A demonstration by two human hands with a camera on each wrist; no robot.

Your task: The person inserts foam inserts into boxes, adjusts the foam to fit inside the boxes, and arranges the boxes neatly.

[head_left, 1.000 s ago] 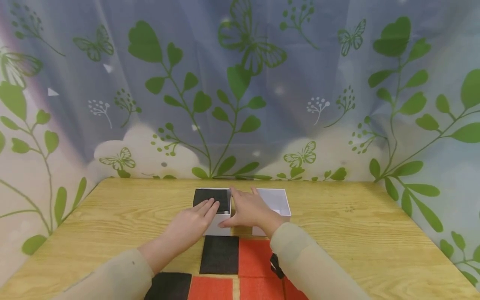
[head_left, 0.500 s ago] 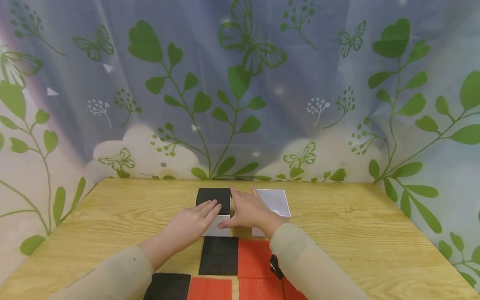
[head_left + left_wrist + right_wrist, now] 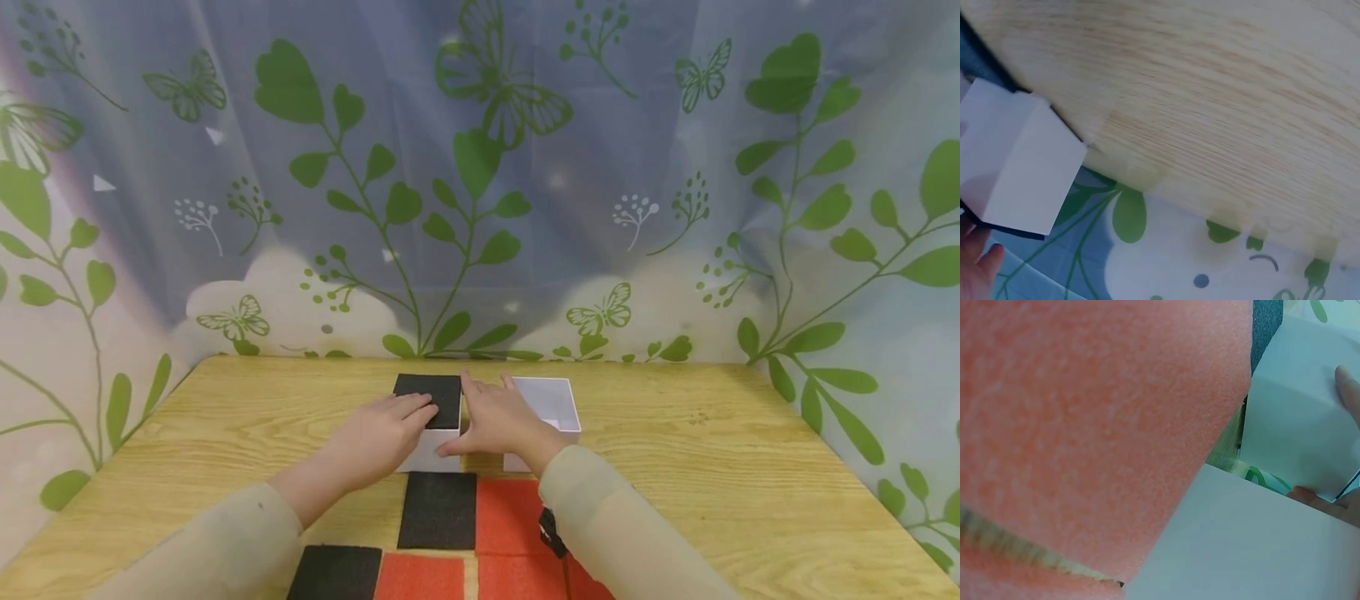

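A black felt square (image 3: 427, 383) lies flat over the top of the left white box (image 3: 437, 454). My left hand (image 3: 378, 433) rests on that felt, its fingers straight across the near part. Against the same box, my right hand (image 3: 498, 417) holds it, thumb on the front face and forefinger at the far right corner. In the left wrist view the box (image 3: 1035, 165) shows two bare white sides, with the felt's dark edge along its top and fingertips (image 3: 988, 262) on the felt. The left thumb is hidden.
Right of my hand stands a second white box (image 3: 547, 396), open at the top. Nearer me on the wooden table (image 3: 697, 483) lie a black square (image 3: 438, 510), another black square (image 3: 337, 573) and several red squares (image 3: 420, 577). A patterned curtain (image 3: 420, 275) hangs behind.
The black felt has shifted slightly right and settled from slanting inside the box's rim to flat across its top. My left hand has drawn slightly back left; my right hand has stayed put.
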